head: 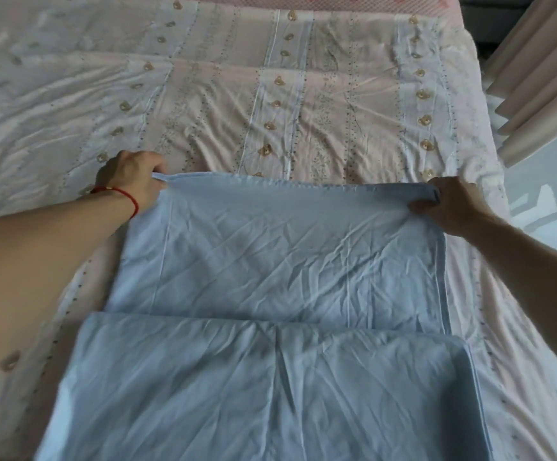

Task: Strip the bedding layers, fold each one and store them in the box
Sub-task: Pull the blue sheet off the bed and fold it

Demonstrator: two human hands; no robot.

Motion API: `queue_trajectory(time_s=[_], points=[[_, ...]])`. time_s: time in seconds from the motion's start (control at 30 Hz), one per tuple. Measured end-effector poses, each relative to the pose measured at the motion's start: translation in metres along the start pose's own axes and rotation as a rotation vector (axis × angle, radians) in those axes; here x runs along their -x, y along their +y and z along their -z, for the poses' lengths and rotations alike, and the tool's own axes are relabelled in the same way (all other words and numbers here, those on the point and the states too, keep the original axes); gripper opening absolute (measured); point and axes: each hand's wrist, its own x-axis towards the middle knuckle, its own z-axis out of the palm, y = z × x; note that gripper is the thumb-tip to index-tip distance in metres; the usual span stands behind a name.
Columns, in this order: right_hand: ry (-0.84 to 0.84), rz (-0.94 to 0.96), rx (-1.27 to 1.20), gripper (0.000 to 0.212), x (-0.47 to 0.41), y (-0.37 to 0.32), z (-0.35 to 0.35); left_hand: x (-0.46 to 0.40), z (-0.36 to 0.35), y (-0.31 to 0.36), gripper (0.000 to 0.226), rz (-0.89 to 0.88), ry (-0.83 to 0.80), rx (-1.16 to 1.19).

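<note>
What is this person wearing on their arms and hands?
Very little. Both forearms are bare, with no sleeves in view and no gloves. The left hand has a thin red string bracelet round its wrist, with a small gold bead on it. The right hand and its wrist carry nothing visible.

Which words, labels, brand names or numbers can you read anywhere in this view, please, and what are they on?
None: no readable text anywhere.
The blue sheet held by both hands is plain.
The pink bedcover shows only bear motifs, dots and stripes, no lettering.
The curtain is unmarked.
</note>
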Motion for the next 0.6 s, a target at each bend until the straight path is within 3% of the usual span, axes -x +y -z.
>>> queue_trajectory(time_s=[0.17,0.33,0.47,0.6], points=[[0.141,0.099,-0.031,0.016,0.069,-0.022,0.05,0.048,0.045,-0.015,0.009,-0.09,0.011,-0.033],[0.193,0.076,-0.108,0.019,0.163,-0.029,0.082,0.132,0.077,-0.034,0.018,-0.114,0.134,0.163],[0.269,0.085,-0.067,0.016,0.25,-0.03,0.079,0.221,0.081,-0.045,0.026,-0.076,0.203,0.324],[0.308,0.121,-0.034,0.033,0.337,-0.019,0.056,0.324,0.072,-0.062,0.039,-0.109,0.298,0.399]])
